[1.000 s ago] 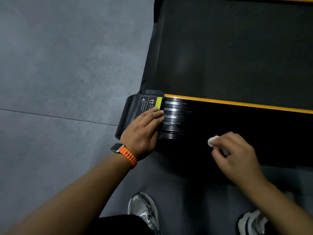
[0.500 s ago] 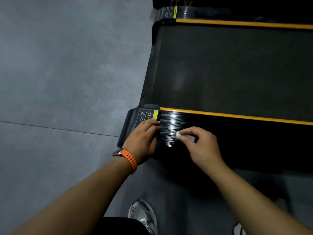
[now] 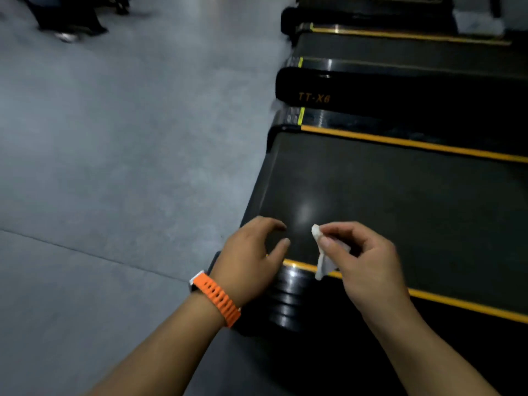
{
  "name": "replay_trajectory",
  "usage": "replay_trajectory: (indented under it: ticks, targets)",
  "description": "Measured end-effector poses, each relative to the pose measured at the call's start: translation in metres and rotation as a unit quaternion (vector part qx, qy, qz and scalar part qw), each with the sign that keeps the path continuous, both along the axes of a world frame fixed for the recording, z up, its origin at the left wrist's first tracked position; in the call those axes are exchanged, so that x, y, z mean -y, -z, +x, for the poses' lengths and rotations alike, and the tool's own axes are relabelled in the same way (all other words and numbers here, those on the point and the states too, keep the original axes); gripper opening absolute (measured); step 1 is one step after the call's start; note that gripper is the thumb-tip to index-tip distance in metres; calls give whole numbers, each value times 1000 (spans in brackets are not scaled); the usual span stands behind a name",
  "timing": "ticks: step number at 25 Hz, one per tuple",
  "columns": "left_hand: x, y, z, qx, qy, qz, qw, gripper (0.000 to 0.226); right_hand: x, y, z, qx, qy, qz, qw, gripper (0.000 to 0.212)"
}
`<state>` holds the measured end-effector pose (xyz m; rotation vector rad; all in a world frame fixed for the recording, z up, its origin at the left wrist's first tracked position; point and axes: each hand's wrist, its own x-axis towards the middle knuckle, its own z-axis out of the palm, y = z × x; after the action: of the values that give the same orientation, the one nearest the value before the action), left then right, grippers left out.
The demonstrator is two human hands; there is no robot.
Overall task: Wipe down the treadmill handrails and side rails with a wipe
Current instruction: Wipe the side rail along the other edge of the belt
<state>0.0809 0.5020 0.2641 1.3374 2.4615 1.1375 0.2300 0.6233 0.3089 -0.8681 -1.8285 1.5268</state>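
Glossy ribbed side rail (image 3: 288,298), crumpled wipe (image 3: 321,257) pinched

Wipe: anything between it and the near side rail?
Nothing visible. The wipe hangs pinched in the right hand, its lower end over the near side rail. The left hand is to its left over the rail's end, holding nothing, not under the wipe.

White wipe (image 3: 322,262), orange watch strap (image 3: 218,300), black side rail (image 3: 288,301) edged yellow, grey floor (image 3: 114,167).
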Motion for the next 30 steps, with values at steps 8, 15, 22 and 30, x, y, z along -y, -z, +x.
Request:
replay_trajectory:
  ticks: [8, 15, 22, 30]
  targets:
    - [-3, -226, -45, 102, -96, 69, 988, 13, -22, -207, -76, -57, -117, 16, 991, 14]
    - [49, -491, -83, 123, -178, 82, 973, 10, -2, -463, -143, -87, -186, -15, 978, 12]
    - [95, -661, -149, 113, -241, 125, 956, 11, 30, -620, -243, -93, -261, -28, 960, 10]
    - [155, -676, -361, 82, -215, 123, 965, 14, 87, -623, -451, -109, -224, -86, 965, 8]
